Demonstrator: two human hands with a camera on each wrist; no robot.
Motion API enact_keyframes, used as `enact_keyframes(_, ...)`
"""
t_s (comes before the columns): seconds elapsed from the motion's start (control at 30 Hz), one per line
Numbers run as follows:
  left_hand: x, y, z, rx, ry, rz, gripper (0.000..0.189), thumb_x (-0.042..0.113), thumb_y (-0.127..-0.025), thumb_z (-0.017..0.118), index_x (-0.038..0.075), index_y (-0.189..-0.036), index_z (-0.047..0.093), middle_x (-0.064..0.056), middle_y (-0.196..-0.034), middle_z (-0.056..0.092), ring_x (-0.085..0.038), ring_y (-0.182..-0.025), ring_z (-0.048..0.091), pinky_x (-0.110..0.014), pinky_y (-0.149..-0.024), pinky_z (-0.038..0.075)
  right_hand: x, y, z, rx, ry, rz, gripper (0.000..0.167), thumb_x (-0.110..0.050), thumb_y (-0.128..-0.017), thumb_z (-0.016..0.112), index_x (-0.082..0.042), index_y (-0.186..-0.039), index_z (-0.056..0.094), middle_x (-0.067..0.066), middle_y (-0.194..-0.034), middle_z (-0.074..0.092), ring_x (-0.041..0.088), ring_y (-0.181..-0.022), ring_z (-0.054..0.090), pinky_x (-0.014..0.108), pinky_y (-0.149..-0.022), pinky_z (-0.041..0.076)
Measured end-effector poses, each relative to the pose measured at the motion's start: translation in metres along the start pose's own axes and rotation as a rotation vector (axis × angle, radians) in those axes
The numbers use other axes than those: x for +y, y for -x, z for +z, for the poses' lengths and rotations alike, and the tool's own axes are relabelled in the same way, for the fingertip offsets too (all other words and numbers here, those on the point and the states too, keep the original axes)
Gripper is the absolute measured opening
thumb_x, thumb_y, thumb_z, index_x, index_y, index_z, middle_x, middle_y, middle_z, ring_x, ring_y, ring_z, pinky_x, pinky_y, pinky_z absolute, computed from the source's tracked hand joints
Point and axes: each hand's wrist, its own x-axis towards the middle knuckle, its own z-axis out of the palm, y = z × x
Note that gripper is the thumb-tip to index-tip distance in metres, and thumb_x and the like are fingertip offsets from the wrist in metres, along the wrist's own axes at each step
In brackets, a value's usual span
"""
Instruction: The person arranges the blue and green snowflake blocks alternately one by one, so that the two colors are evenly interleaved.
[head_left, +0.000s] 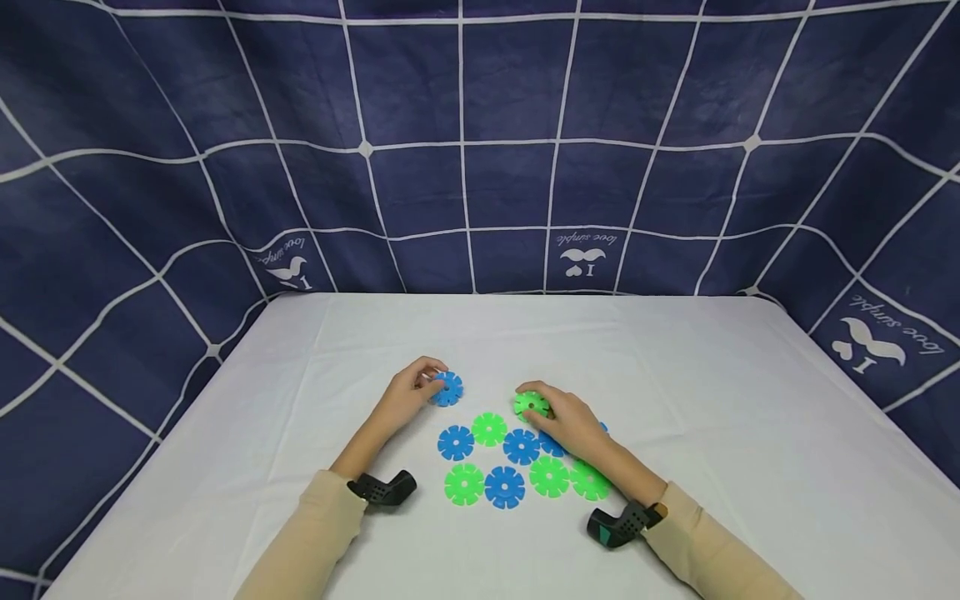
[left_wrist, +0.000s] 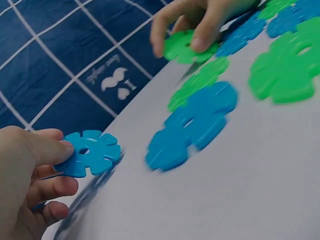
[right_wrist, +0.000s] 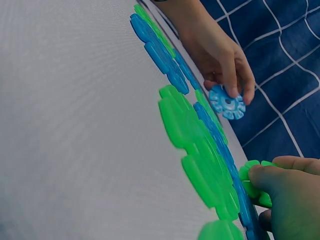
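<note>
My left hand (head_left: 401,400) pinches a blue notched plastic disc (left_wrist: 97,152), a flower-shaped connector piece with a small hole in its middle, between thumb and fingers. It is held over the table, left of the other discs. The right hand (head_left: 573,423) pinches a green notched disc (right_wrist: 254,187) by its edge, thumb on the near face. The two held discs are apart. Just below the hands lie several flat discs, among them a green one (head_left: 490,419), a blue one (head_left: 447,442) and another blue one (head_left: 521,458). The right hand and forearm partly cover some blue pieces.
Nearer on the white-covered table (head_left: 360,333) lie more discs, including a green one (head_left: 464,496), a blue one (head_left: 505,497) and a green one (head_left: 550,487). A dark blue gridded curtain (head_left: 517,100) hangs round the back and sides. Both wrists wear black camera bands.
</note>
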Motion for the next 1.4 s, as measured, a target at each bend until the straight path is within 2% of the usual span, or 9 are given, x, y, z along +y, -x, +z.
enact_keyframes(0.1,-0.007,-0.001,-0.012,0.003,-0.007,-0.014,0.022,0.014,-0.088,0.057,0.011,-0.11,0.058,-0.011,-0.098,0.058,-0.011,-0.064,0.047,-0.022,-0.055,0.04,0.001,0.0,0.0,-0.004,0.001,-0.003,0.036,-0.031,-0.085,0.062,-0.028,-0.12,0.053,-0.005,-0.062,0.046,0.009,-0.055,0.04,0.024,-0.056,0.033)
enact_keyframes(0.3,-0.021,-0.003,-0.034,-0.016,-0.026,-0.017,0.021,0.011,-0.087,0.057,0.007,-0.108,0.059,-0.012,-0.096,0.058,-0.012,-0.066,0.048,-0.023,-0.058,0.041,0.001,0.0,0.0,0.002,0.005,-0.014,0.036,-0.031,-0.085,0.061,-0.028,-0.12,0.053,-0.007,-0.063,0.046,0.008,-0.055,0.04,0.023,-0.056,0.033)
enact_keyframes(0.5,-0.033,-0.004,-0.046,0.028,-0.09,-0.045,0.022,0.011,-0.087,0.057,0.006,-0.108,0.061,-0.012,-0.093,0.059,-0.014,-0.069,0.046,-0.024,-0.061,0.039,0.0,0.0,-0.001,-0.003,0.01,-0.001,0.036,-0.031,-0.085,0.061,-0.028,-0.12,0.053,-0.005,-0.058,0.038,0.008,-0.052,0.037,0.023,-0.053,0.031)
enact_keyframes(0.7,-0.039,-0.003,-0.048,0.062,-0.176,-0.074,0.025,0.014,-0.087,0.056,0.007,-0.111,0.061,-0.01,-0.09,0.058,-0.018,-0.077,0.046,-0.029,-0.069,0.037,0.0,0.001,0.0,-0.006,0.005,0.006,0.037,-0.031,-0.085,0.061,-0.028,-0.121,0.053,-0.005,-0.058,0.039,0.009,-0.053,0.038,0.023,-0.054,0.032)
enact_keyframes(0.97,-0.043,0.0,-0.045,0.123,-0.223,-0.037,0.022,0.012,-0.086,0.057,0.004,-0.106,0.062,-0.009,-0.089,0.054,-0.018,-0.078,0.045,-0.029,-0.07,0.036,0.002,0.001,0.001,-0.001,0.0,0.0,0.037,-0.031,-0.085,0.061,-0.028,-0.121,0.052,-0.005,-0.057,0.041,0.008,-0.052,0.039,0.023,-0.054,0.033)
enact_keyframes(1.4,-0.046,-0.001,-0.042,0.137,-0.279,-0.03,0.025,0.016,-0.088,0.056,0.005,-0.109,0.063,-0.011,-0.099,0.057,-0.021,-0.085,0.048,-0.033,-0.077,0.039,0.003,0.0,0.003,-0.009,0.001,0.018,0.037,-0.031,-0.085,0.061,-0.03,-0.121,0.052,-0.005,-0.057,0.039,0.009,-0.052,0.038,0.023,-0.053,0.032)
